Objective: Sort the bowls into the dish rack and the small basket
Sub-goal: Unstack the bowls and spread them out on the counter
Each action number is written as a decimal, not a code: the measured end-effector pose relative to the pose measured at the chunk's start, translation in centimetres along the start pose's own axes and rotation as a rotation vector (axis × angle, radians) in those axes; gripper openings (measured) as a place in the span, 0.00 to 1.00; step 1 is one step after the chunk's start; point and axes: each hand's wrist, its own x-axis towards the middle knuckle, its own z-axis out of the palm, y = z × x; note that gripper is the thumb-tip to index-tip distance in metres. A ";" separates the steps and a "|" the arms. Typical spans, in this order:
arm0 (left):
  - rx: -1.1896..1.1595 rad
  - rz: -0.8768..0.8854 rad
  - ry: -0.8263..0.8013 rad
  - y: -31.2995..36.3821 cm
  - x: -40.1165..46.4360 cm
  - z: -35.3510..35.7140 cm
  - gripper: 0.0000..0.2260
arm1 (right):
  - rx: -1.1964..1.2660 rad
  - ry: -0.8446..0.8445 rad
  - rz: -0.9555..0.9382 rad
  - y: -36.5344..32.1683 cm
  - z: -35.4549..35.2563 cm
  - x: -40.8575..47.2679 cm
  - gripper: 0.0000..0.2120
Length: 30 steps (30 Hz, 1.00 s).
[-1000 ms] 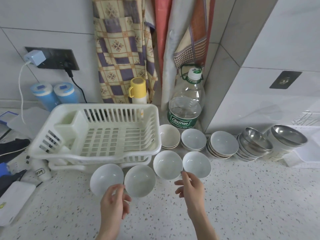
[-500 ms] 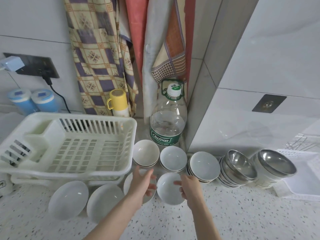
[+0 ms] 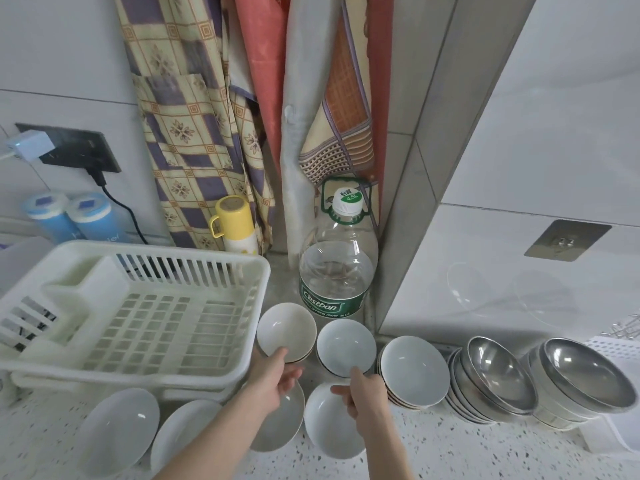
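Left hand [image 3: 273,372] pinches the cream bowl [image 3: 286,332] rim; right hand [image 3: 363,393] pinches the white bowl [image 3: 346,344] rim. Ceramic probably slippery, fragile.

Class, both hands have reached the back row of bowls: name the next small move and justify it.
Probably lift: left hand pinches the cream bowl, right hand touches the neighbouring white bowl, and the dish rack beside them holds no bowls.
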 end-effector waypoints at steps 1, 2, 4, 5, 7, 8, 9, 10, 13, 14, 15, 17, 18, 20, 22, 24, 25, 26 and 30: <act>0.004 0.008 0.003 0.1 0.2 0.0 0.12 | 0.021 -0.005 0.003 -0.1 0.1 0.1 0.11; 0.010 0.014 0.006 0.2 0.5 0.1 0.15 | 0.035 -0.006 0.004 -0.2 0.3 0.3 0.11; 0.032 0.018 0.016 0.3 0.7 0.1 0.18 | 0.042 -0.002 0.010 -0.3 0.5 0.5 0.12; 0.042 0.018 0.018 0.3 0.8 0.1 0.19 | 0.039 0.002 0.014 -0.3 0.6 0.6 0.13; 0.058 0.024 0.025 0.3 0.9 0.1 0.18 | 0.028 0.015 0.018 -0.3 0.8 0.7 0.12; 0.059 0.023 0.027 0.4 0.9 0.2 0.18 | 0.021 0.023 0.021 -0.3 0.9 0.8 0.12; 0.058 0.020 0.030 0.5 0.9 0.2 0.18 | 0.016 0.030 0.024 -0.3 1.0 0.8 0.11; 0.060 0.018 0.031 0.6 0.8 0.3 0.19 | 0.014 0.036 0.026 -0.3 1.1 0.9 0.12; 0.065 0.018 0.040 0.8 0.6 0.5 0.22 | 0.027 0.051 0.025 -0.3 1.3 0.9 0.12; 0.063 0.022 0.042 0.8 0.5 0.5 0.22 | 0.037 0.054 0.020 -0.4 1.4 0.8 0.12; 0.060 0.029 0.045 0.9 0.4 0.5 0.23 | 0.049 0.058 0.014 -0.5 1.5 0.8 0.11; 0.047 0.041 0.047 0.9 0.3 0.5 0.25 | 0.068 0.069 0.010 -0.6 1.7 0.5 0.10; 0.040 0.050 0.043 0.8 0.2 0.5 0.26 | 0.078 0.073 0.011 -0.6 1.8 0.5 0.10; 0.026 0.078 0.031 0.6 0.0 0.6 0.28 | 0.105 0.081 0.011 -0.6 1.9 0.3 0.11; 0.009 0.107 0.022 0.4 -0.2 0.5 0.29 | 0.127 0.087 -0.002 -0.6 2.0 0.0 0.12; -0.008 0.126 0.014 0.2 -0.3 0.5 0.29 | 0.151 0.089 -0.023 -0.8 2.1 -0.4 0.13; -0.016 0.134 0.009 0.1 -0.3 0.5 0.29 | 0.159 0.090 -0.033 -0.8 2.1 -0.6 0.13; -0.025 0.142 0.004 0.1 -0.4 0.5 0.28 | 0.166 0.091 -0.042 -0.9 2.2 -0.8 0.13; -0.047 0.166 -0.008 0.0 -0.7 0.2 0.24 | 0.193 0.073 -0.063 -1.0 2.2 -1.9 0.12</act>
